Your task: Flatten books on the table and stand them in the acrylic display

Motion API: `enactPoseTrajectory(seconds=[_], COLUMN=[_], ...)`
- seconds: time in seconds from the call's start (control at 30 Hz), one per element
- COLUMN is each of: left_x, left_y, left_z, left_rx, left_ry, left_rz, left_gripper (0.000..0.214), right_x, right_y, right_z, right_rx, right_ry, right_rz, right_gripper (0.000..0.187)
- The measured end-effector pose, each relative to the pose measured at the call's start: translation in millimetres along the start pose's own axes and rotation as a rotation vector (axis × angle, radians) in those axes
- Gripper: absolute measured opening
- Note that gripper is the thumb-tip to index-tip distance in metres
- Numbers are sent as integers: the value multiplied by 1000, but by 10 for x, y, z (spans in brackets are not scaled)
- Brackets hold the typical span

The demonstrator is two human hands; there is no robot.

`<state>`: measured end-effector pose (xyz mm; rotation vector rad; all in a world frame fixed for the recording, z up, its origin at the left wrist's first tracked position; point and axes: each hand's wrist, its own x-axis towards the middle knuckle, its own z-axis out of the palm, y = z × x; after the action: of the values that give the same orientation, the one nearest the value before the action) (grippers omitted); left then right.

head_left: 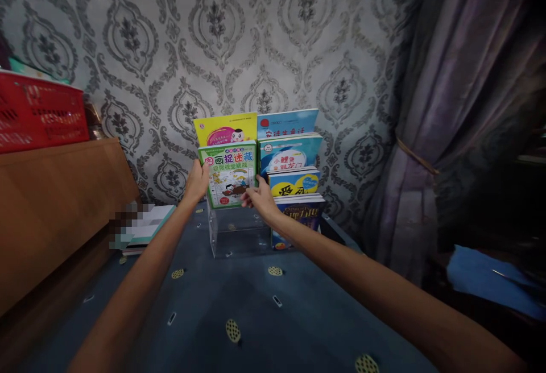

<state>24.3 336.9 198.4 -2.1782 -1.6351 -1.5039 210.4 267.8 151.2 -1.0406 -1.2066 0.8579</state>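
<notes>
A green-bordered children's picture book (228, 175) stands upright between my hands at the left side of a clear acrylic book rack (213, 231). My left hand (198, 181) is closed on the book's left edge. At its lower right edge, my right hand (260, 198) grips it, with fingers partly over the cover. Behind it rises a yellow book (226, 125), its lower part hidden. On the rack's right side, a light-blue book (290, 120), a teal book (294, 151), blue-and-yellow books (294, 182) and dark-blue books (301, 214) stand in stepped rows.
The rack stands on a dark blue patterned tablecloth (205, 316) near a wallpapered wall (264, 37). Left are a stack of books (151, 225) and a brown wooden panel (63, 191) bearing a red basket (42, 111). A purple curtain (443, 106) hangs right, near blue cloth-like material (486, 276).
</notes>
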Motion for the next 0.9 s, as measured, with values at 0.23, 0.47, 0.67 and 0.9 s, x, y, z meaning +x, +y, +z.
enactPoseTrajectory(seconds=[0.23, 0.47, 0.67, 0.9], left_x=[-58, -97, -162, -242], left_y=[82, 80, -17, -75], left_z=[-30, -11, 50, 57], left_rx=[-51, -124, -146, -175], left_ry=[-13, 4, 3, 12], left_rz=[-68, -83, -84, -50], left_gripper=[21, 24, 23, 20], right_x=[-133, -430, -822, -1188], right_y=[55, 274, 598, 1154], right_z=[-47, -89, -106, -89], right_rx=[26, 36, 36, 36], right_ry=[-25, -85, -175, -210], right_rz=[2, 34, 81, 250], right_gripper=[75, 83, 83, 84])
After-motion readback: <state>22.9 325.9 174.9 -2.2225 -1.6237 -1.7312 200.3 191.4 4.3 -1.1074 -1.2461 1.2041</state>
